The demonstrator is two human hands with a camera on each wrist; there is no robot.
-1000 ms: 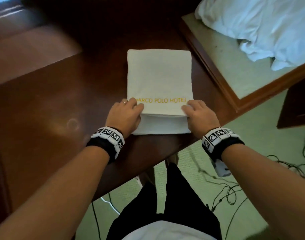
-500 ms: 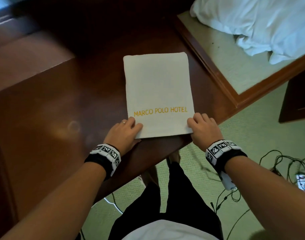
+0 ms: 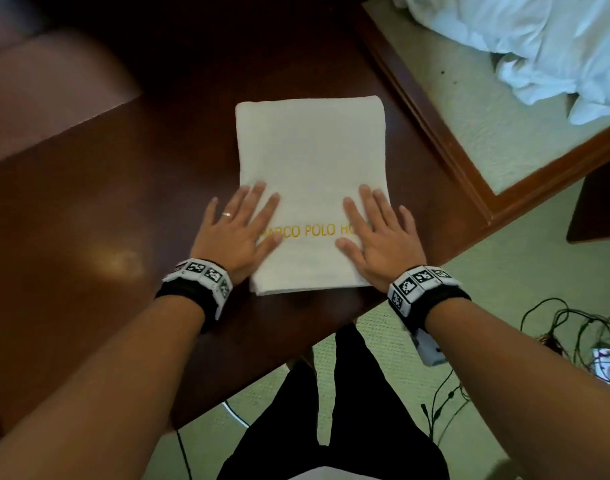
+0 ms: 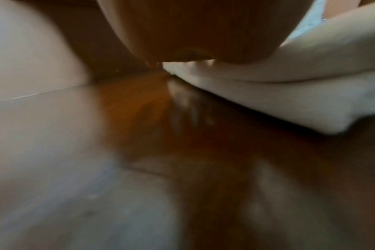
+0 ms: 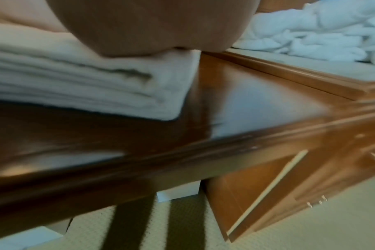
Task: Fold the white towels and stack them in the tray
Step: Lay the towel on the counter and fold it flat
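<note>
A folded white towel (image 3: 310, 168) with gold "MARCO POLO HOTEL" lettering lies on the dark wooden table (image 3: 88, 237) near its front edge. My left hand (image 3: 239, 225) lies flat, fingers spread, on the towel's near left side, partly over the table. My right hand (image 3: 374, 230) presses flat on the near right side and covers the end of the lettering. The left wrist view shows the towel's layered corner (image 4: 289, 101) under the palm. In the right wrist view, the stacked folds (image 5: 86, 88) sit under the heel of the hand.
A wooden tray (image 3: 469, 174) with a pale lining stands at the right, holding a pile of unfolded white towels (image 3: 539, 46). The same pile (image 5: 321, 37) shows in the right wrist view. Cables (image 3: 573, 341) lie on the green carpet below the table edge.
The top layer was drawn down to the near edge. Both hands let go of the near corners and now lie flat, fingers spread, on top of the towel.
</note>
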